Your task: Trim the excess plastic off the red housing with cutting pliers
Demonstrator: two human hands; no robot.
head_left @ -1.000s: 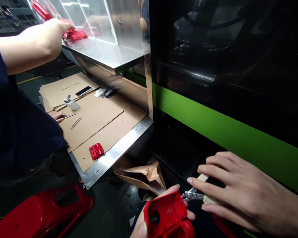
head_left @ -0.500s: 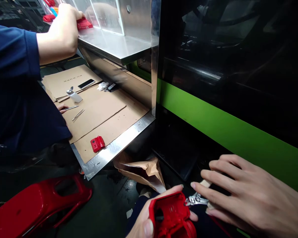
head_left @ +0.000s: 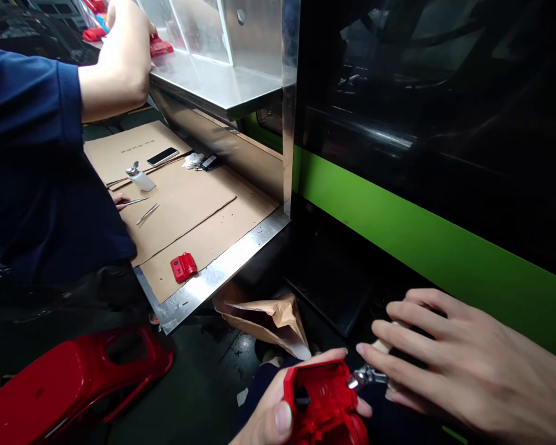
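Gripped at the near edge of the scene, a red plastic housing is held in the left hand, whose thumb and fingers are closed around it. To its right, small metal cutters with a pale handle are clasped by the right hand, fingers curled over the handle, and the metal tip is set against the housing's right edge. Further left, a cardboard-covered work shelf is seen, where a small red part, tweezers and a phone lie. A co-worker's hand in a blue sleeve is laid on another red part on the far steel ledge.
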